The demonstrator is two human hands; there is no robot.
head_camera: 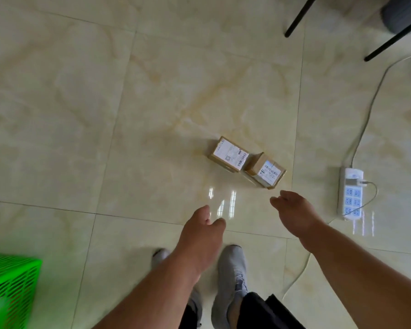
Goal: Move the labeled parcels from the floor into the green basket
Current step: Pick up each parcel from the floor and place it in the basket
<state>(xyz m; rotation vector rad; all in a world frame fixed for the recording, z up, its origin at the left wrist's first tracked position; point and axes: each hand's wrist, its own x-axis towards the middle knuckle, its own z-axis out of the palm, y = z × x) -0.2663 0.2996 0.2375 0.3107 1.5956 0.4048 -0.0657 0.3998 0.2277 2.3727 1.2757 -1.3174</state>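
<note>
Glossy marble-look tile floor, pale cream with tan veins. Green basket, slotted plastic, at the person's near left, well apart from the parcels; only a corner of it shows and its inside is out of sight.

Person standing, grey shoes pointed at the work, both bare arms stretched forward and down.

Left hand: fingers loosely curled, nothing in it. Right hand: fingers relaxed, empty, just short of the nearer box.

Two small cardboard parcels on the floor, touching at a corner: left parcel and right parcel, white shipping labels facing up.

White power strip with trailing cord to the right, near the right parcel. Black chair legs far back.

Judgement: the step is the reach-and-pick. Best done one box per hand, each grip closing across opposite cardboard sides rather than on the label, lifted straight up, then swung left to the basket, keeping the right arm away from the cord.
</note>
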